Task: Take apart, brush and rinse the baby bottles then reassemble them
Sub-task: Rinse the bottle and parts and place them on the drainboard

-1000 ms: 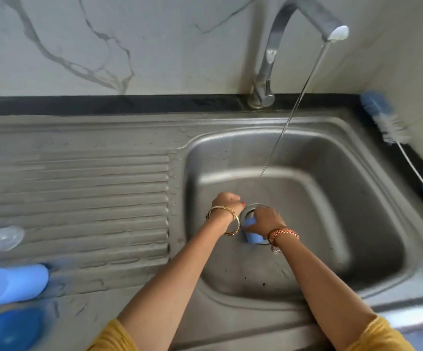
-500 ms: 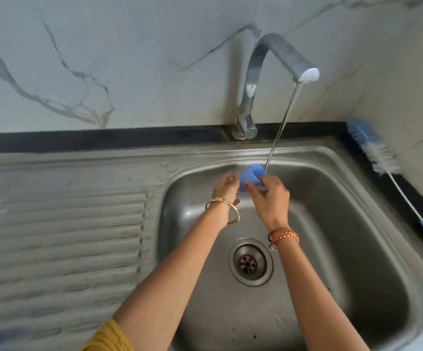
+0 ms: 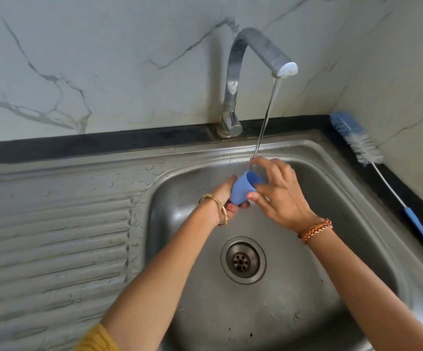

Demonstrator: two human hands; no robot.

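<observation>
Lifted from down by the drain a second ago, the blue cap (image 3: 243, 187) now tilts mouth-up under the tap's (image 3: 256, 54) stream at sink's (image 3: 357, 188) twelve o'clock, left hand (image 3: 227, 198) cupping its base, right hand's (image 3: 279, 192) fingers pinching the rim to catch rinse water.

Open basin (image 3: 294, 312) below; faucet (image 3: 251, 46) overhead, bottle brush (image 3: 382, 173) rightward.

We see a matt blue plastic cap (image 3: 242, 190) above the brushed, water-spotted steel sink (image 3: 294, 312); behind the sink, a glossy metal tap (image 3: 233, 79) and smooth marble wall (image 3: 104, 59).
</observation>
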